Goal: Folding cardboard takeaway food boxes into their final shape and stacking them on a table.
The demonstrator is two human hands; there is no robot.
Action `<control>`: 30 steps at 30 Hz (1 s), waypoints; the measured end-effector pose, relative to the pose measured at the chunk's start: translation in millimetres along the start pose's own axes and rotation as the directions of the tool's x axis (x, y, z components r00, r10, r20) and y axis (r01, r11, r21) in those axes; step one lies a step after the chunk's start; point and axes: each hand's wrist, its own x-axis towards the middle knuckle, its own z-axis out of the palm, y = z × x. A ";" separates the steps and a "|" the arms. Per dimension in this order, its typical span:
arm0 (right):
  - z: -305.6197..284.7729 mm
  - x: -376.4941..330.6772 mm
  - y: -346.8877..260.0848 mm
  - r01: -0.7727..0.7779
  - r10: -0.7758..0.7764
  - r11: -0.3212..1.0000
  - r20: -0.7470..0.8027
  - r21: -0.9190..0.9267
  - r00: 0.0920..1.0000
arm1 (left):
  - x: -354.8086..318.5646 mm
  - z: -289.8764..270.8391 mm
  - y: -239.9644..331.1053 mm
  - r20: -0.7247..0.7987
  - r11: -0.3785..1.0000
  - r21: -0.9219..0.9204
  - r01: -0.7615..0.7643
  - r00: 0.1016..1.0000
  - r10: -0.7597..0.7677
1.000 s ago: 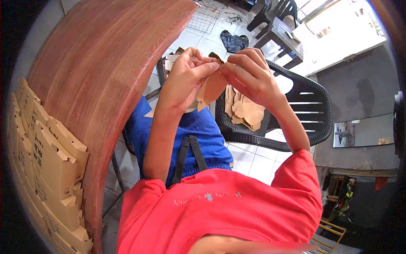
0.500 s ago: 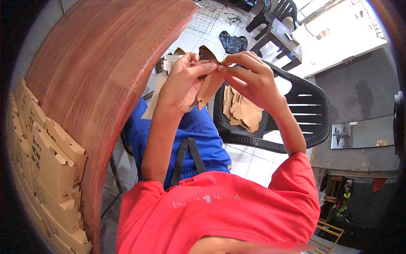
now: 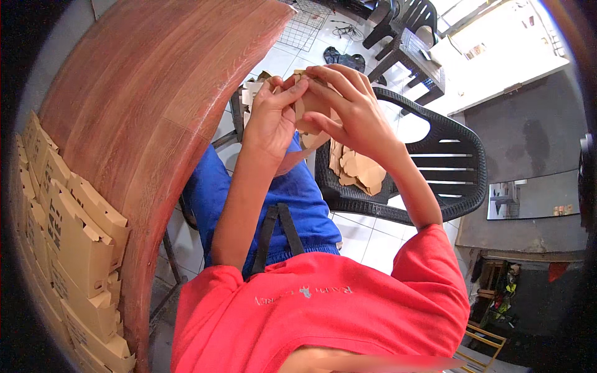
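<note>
Above my lap, a brown cardboard piece (image 3: 306,110) with folded panels is held up between both hands. My left hand (image 3: 271,121) pinches its left edge with thumb and fingers. Across its top and right side lies my right hand (image 3: 356,112), fingertips closed on the upper edge and thumb against the panel. The hands partly hide the piece, so its full shape cannot be made out. Just beyond my right wrist, a pile of flat cut cardboard pieces (image 3: 360,171) rests on the seat of a black plastic chair (image 3: 465,163).
A wood-grain table (image 3: 149,81) curves along my left. Stacked brown cardboard boxes (image 3: 78,233) stand at the lower left. More cardboard (image 3: 249,93) shows behind my left hand. Farther off are a dark bag (image 3: 343,59), a wire rack (image 3: 303,25) and a small dark table (image 3: 413,57).
The cardboard piece has turned, now showing a broader panel between my hands. My right hand has shifted left and over its top, and both hands have come closer together.
</note>
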 end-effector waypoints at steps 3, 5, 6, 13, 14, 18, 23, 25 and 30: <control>-0.3 -8.1 1.7 -0.028 0.017 0.991 0.083 0.133 0.996 | 4.2 -9.3 0.3 0.009 0.998 -0.063 -0.029 1.000 0.029; -10.6 -13.5 3.9 0.045 -0.051 0.995 0.070 0.094 0.996 | 7.0 -14.6 3.4 -0.017 0.994 -0.105 -0.024 1.000 0.022; -14.1 -13.9 3.3 0.112 -0.114 0.992 0.059 0.050 0.992 | 8.0 -17.5 5.8 -0.021 0.994 -0.106 -0.030 0.999 0.028; -4.5 -13.8 -2.6 0.180 -0.178 0.983 0.047 -0.048 0.983 | -0.1 -6.2 7.9 -0.063 0.990 -0.116 0.081 0.994 -0.088; -3.6 -13.3 -2.1 0.197 -0.192 0.976 0.057 -0.088 0.980 | -4.4 1.8 9.6 -0.013 0.991 0.131 0.027 1.000 -0.026; -10.1 -10.1 4.6 0.116 -0.113 0.987 0.036 -0.109 0.993 | -6.3 4.4 12.9 0.094 0.589 0.799 -0.120 0.993 0.075; -13.8 -9.7 4.5 0.090 -0.088 0.995 0.031 -0.035 0.996 | 1.8 -13.3 18.3 0.030 0.702 0.702 0.125 0.979 -0.204; -11.7 -11.1 1.9 0.037 -0.037 0.999 0.007 -0.037 0.999 | 3.9 -13.5 14.9 0.076 0.805 0.583 0.111 0.979 -0.190; 1.3 -15.5 -2.0 -0.261 0.278 0.958 -0.162 0.117 0.947 | 2.7 2.3 -1.6 0.158 0.892 0.437 -0.116 0.986 0.050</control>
